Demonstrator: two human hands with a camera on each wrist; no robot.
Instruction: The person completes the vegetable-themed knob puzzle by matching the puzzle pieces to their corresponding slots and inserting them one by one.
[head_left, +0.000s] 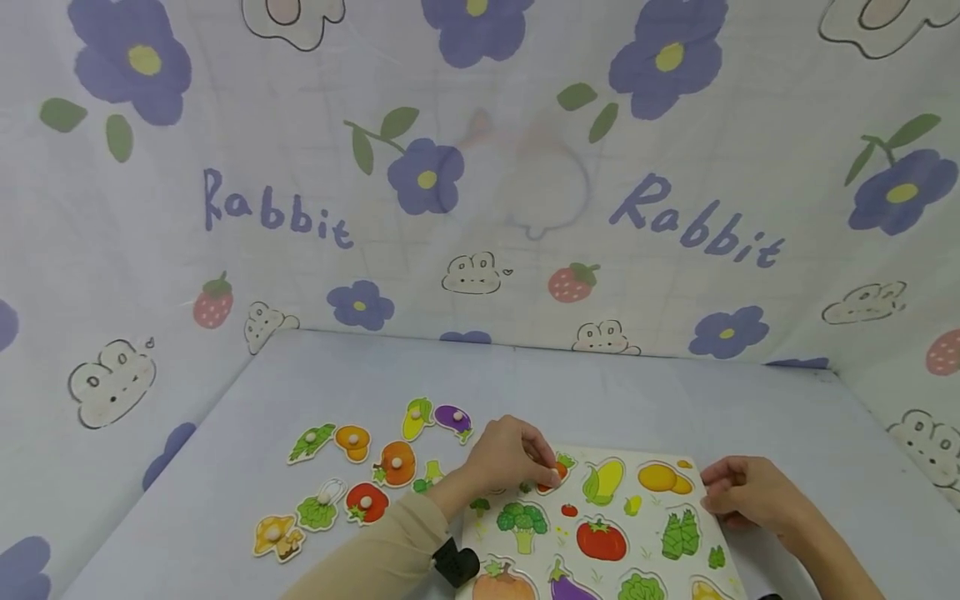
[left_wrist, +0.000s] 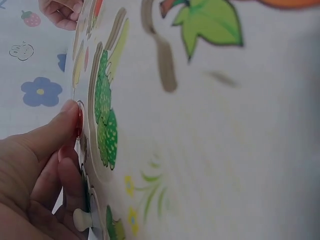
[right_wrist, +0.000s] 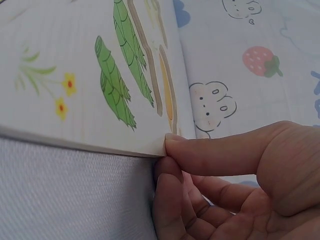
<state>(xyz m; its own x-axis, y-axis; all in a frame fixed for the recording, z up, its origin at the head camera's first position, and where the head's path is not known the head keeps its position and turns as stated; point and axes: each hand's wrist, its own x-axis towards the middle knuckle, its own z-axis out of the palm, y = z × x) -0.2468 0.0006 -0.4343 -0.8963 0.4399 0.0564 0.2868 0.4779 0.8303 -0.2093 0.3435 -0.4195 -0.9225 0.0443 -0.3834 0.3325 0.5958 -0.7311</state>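
Pinching an orange-red vegetable piece [head_left: 562, 472] with the left hand [head_left: 510, 454] at the lower center of the head view, with thumb and fingers drawn together over the upper-left part of a puzzle board [head_left: 637, 498]. Cannot tell whether fully seated in a slot — too much covered by fingers. Gripping the same board by its right edge with the right hand [head_left: 757, 497], lower right of the head view; in the right wrist view, pressing with the thumb on the board near a corner and curling the other fingers just below. Holding the two hands well apart, at opposite sides of the board.

In the left wrist view, showing a white knob [left_wrist: 82, 220] at the lower left, just beside the curled fingers. On the board, showing printed corn [head_left: 604, 482], printed broccoli [head_left: 522, 521] and a printed tomato [head_left: 602, 542]. To the left of the board, scattered loose on a pale table [head_left: 600, 392] — showing a corn piece [head_left: 414, 422], an eggplant piece [head_left: 453, 419], a pumpkin piece [head_left: 397, 467], a tomato piece [head_left: 369, 505], a lettuce piece [head_left: 316, 514] and, lowest, a mushroom piece [head_left: 272, 532]. Across the upper frame, showing a flowered backdrop [head_left: 517, 283] with "Rabbit" lettered twice.
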